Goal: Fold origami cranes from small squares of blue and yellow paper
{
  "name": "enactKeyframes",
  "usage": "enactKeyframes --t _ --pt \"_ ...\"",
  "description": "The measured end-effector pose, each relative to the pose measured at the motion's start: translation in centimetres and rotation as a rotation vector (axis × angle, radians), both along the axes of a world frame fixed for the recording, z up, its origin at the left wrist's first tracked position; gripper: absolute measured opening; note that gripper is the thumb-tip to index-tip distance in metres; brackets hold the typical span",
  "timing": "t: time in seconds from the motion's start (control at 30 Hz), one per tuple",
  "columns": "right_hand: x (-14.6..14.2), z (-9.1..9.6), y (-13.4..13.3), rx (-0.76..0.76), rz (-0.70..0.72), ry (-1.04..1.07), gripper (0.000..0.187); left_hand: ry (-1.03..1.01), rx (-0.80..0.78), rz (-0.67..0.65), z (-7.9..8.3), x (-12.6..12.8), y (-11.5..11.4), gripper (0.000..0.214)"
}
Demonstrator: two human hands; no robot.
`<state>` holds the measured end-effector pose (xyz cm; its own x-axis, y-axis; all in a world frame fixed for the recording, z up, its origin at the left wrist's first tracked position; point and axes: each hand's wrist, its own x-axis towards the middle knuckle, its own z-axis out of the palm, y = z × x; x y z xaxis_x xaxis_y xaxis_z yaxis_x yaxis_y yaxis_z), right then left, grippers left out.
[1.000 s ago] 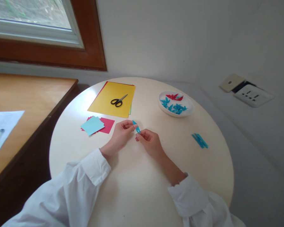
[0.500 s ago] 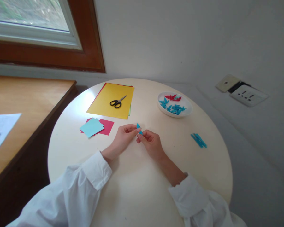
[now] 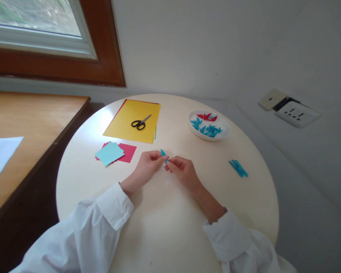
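The left hand (image 3: 146, 167) and right hand (image 3: 182, 170) meet low over the worktop (image 3: 165, 227), their fingers pinched narrowly from both sides on a small blue paper piece (image 3: 163, 153) whose tip pokes up between them; it looks part-folded rather than finished. Beyond the fingers to the right, a white dish (image 3: 209, 138) already holds a heap of folded shapes (image 3: 208, 129) in blue and red. To the left of the fingers, flat paper squares (image 3: 110, 153), a yellow sheet (image 3: 125, 127) and scissors (image 3: 140, 122) lie untouched, which suggests that more folding remains
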<state>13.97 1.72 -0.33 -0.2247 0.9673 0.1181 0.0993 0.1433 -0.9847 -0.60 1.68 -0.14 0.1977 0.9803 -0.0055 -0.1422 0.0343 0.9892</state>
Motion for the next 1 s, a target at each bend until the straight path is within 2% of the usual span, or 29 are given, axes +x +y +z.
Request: enactKeyframes --t 0.13,0.23,0.33,0.53,0.67,0.87,1.0 --pt "0.6 0.2 0.4 0.026 -0.166 0.115 0.014 0.219 0.05 0.008 1.0 0.1 -0.4 0.025" --pt "0.6 0.3 0.5 0.0 -0.097 0.159 0.017 0.305 0.118 -0.046 1.5 0.4 -0.8 0.024" --pt "0.4 0.2 0.4 -0.029 -0.021 0.191 0.015 0.375 0.179 -0.035 1.5 0.6 -1.1 0.023" --pt "0.3 0.4 0.0 -0.02 -0.031 0.181 0.016 0.475 0.209 -0.076 1.2 0.6 -1.3 0.022" --pt "0.2 0.5 -0.2 -0.07 -0.049 0.203 0.022 0.472 0.2 -0.1 1.0 0.7 -1.4 0.019" --pt "-0.1 0.3 -0.3 -0.12 -0.1 0.248 0.026 0.32 0.199 -0.095 0.4 1.1 -1.4 0.015" --pt "-0.2 0.2 -0.2 -0.16 -0.13 0.272 0.026 0.267 0.147 -0.104 0.9 1.3 -1.6 0.013"
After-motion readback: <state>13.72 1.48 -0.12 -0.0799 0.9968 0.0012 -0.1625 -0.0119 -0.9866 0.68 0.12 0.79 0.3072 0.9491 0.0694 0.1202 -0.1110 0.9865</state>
